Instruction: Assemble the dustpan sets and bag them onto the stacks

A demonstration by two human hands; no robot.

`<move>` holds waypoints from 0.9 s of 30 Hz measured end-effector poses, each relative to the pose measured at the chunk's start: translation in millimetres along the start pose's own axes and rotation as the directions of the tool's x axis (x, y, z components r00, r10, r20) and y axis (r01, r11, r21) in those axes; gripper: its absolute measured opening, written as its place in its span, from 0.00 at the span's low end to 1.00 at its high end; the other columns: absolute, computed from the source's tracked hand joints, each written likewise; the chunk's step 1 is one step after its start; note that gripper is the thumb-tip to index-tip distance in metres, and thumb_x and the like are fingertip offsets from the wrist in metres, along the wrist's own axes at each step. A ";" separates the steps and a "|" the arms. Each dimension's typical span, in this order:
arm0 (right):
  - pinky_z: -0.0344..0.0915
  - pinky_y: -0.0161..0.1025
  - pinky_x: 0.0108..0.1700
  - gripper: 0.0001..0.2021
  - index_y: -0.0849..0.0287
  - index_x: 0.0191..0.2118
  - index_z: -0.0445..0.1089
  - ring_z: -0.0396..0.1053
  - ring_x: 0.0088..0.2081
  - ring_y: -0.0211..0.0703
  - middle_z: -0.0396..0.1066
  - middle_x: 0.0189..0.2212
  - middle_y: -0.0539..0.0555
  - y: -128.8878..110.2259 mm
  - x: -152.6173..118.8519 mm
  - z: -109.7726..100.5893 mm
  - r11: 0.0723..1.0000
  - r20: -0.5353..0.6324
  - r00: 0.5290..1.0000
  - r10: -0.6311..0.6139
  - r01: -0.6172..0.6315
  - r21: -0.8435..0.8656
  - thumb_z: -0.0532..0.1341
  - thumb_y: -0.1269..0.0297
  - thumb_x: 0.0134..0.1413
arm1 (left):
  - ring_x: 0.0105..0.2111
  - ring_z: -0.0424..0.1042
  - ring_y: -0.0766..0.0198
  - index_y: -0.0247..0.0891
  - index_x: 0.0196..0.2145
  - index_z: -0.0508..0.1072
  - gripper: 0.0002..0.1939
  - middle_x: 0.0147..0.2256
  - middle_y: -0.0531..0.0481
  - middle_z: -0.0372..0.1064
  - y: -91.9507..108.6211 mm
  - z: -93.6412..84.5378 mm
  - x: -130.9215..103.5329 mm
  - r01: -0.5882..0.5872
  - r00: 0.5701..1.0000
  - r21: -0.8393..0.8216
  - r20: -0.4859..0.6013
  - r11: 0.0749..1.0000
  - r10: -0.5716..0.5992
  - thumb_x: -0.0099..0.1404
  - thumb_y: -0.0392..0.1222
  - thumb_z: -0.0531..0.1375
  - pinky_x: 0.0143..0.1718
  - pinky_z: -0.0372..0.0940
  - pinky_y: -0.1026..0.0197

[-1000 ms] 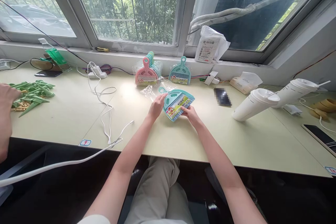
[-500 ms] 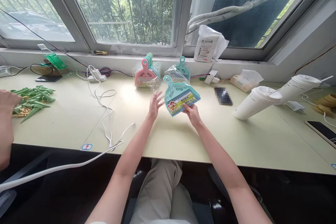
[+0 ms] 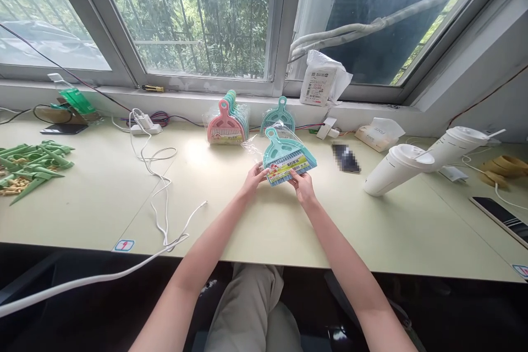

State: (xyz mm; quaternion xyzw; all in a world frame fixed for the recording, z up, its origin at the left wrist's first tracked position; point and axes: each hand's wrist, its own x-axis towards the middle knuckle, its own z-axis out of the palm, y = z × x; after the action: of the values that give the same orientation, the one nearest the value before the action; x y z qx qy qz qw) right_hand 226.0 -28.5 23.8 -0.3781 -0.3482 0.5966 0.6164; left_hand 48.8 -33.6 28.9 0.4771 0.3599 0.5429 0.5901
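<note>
A teal mini dustpan and brush set (image 3: 284, 150), in clear plastic wrap with a yellow label, is held tilted above the table. My left hand (image 3: 254, 179) grips its lower left edge with thumb and fingers. At the bottom edge, my right hand (image 3: 303, 186) pinches the set with the thumb on its front. Behind it, a row of similar sets with a pink dustpan (image 3: 226, 122) at the front stands by the window sill. Another teal dustpan set (image 3: 279, 113) stands to the right of that row, partly hidden by the held one.
White cables (image 3: 165, 181) run across the table (image 3: 198, 220) on the left. Green folded leaf pieces (image 3: 39, 165) lie farther left. On the right are a phone (image 3: 346, 158), a tissue pack (image 3: 379, 133) and two white lidded cups (image 3: 396, 169).
My left hand has closed on the left edge of the dustpan set, having been open beside it. Another person's hand at the far left has left the view.
</note>
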 end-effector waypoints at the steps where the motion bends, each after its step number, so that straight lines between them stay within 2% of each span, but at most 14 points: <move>1: 0.71 0.45 0.53 0.19 0.57 0.41 0.71 0.72 0.50 0.48 0.74 0.45 0.53 -1.0 -0.2 -0.3 1.000 0.005 1.000 0.006 -0.006 0.007 0.71 0.61 0.40 | 0.50 0.69 0.51 0.37 0.52 0.68 0.29 0.50 0.41 0.70 -0.4 -0.7 0.5 -0.012 1.000 0.000 0.000 1.000 0.012 0.56 0.52 0.64 0.50 0.65 0.49; 7: 0.71 0.44 0.53 0.17 0.58 0.39 0.71 0.71 0.50 0.48 0.75 0.43 0.54 -6.4 -5.0 1.6 0.997 0.033 0.999 0.031 -0.033 0.063 0.71 0.63 0.41 | 0.48 0.70 0.53 0.39 0.52 0.69 0.29 0.48 0.43 0.72 -3.8 -9.1 0.7 -0.008 0.999 0.058 -0.044 0.998 0.010 0.55 0.53 0.64 0.48 0.63 0.51; 10: 0.72 0.46 0.51 0.18 0.59 0.38 0.71 0.73 0.47 0.50 0.76 0.41 0.55 -4.1 -7.3 6.5 0.995 0.022 0.999 0.034 -0.036 0.093 0.72 0.63 0.39 | 0.51 0.68 0.54 0.43 0.55 0.66 0.29 0.50 0.46 0.70 -5.4 -9.5 1.9 -0.012 0.999 -0.029 -0.037 1.000 0.011 0.59 0.57 0.60 0.50 0.61 0.51; 14: 0.74 0.45 0.46 0.19 0.60 0.36 0.72 0.74 0.42 0.48 0.76 0.39 0.55 2.7 -9.0 14.0 0.993 0.041 0.998 0.056 -0.060 0.097 0.73 0.62 0.35 | 0.52 0.67 0.51 0.41 0.55 0.66 0.30 0.51 0.46 0.70 1.1 -8.4 3.4 -0.004 1.000 -0.202 0.004 0.979 0.005 0.63 0.63 0.51 0.51 0.61 0.50; 17: 0.74 0.44 0.42 0.19 0.61 0.34 0.73 0.74 0.39 0.47 0.77 0.37 0.55 4.8 -10.5 17.8 0.994 0.080 0.995 0.065 -0.071 0.078 0.74 0.61 0.33 | 0.52 0.68 0.49 0.39 0.55 0.66 0.30 0.50 0.45 0.71 12.0 -9.9 1.1 -0.033 0.999 -0.271 -0.011 0.962 0.031 0.62 0.60 0.54 0.52 0.61 0.49; 19: 0.74 0.44 0.41 0.19 0.61 0.34 0.73 0.74 0.38 0.47 0.77 0.36 0.55 3.5 -11.6 18.9 0.996 0.098 0.994 0.056 -0.063 0.069 0.74 0.60 0.33 | 0.52 0.68 0.48 0.39 0.56 0.66 0.28 0.49 0.45 0.71 17.6 -10.5 -2.7 -0.008 1.000 -0.263 0.024 0.965 0.015 0.62 0.56 0.56 0.52 0.60 0.47; 21: 0.74 0.44 0.40 0.19 0.61 0.34 0.73 0.74 0.38 0.47 0.77 0.36 0.55 0.6 -12.4 19.0 0.997 0.093 0.995 0.032 -0.039 0.065 0.74 0.60 0.33 | 0.52 0.67 0.47 0.39 0.55 0.67 0.27 0.49 0.44 0.71 19.5 -9.7 -6.9 0.064 0.994 -0.221 0.098 0.973 -0.043 0.61 0.53 0.58 0.53 0.60 0.46; 24: 0.74 0.44 0.41 0.19 0.61 0.35 0.73 0.74 0.40 0.47 0.76 0.37 0.55 -3.9 -12.7 17.8 0.997 0.049 0.999 -0.008 0.004 0.074 0.74 0.60 0.33 | 0.54 0.66 0.47 0.37 0.52 0.70 0.25 0.52 0.42 0.69 17.4 -6.1 -9.8 0.177 0.962 -0.139 0.232 0.974 -0.142 0.61 0.51 0.60 0.55 0.58 0.46; 27: 0.74 0.44 0.43 0.20 0.61 0.35 0.73 0.73 0.41 0.47 0.76 0.38 0.55 -5.2 -12.2 16.4 0.995 0.011 1.000 -0.016 0.015 0.095 0.75 0.60 0.32 | 0.55 0.64 0.47 0.39 0.54 0.69 0.26 0.54 0.41 0.67 15.2 -3.8 -8.3 0.154 0.954 -0.128 0.277 0.980 -0.114 0.62 0.54 0.58 0.57 0.56 0.45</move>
State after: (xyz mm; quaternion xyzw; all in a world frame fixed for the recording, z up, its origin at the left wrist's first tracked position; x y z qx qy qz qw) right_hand 213.5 -39.9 36.4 -0.3423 -0.3261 0.6099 0.6360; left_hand 39.5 -41.8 41.6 0.4756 0.2670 0.4572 0.7025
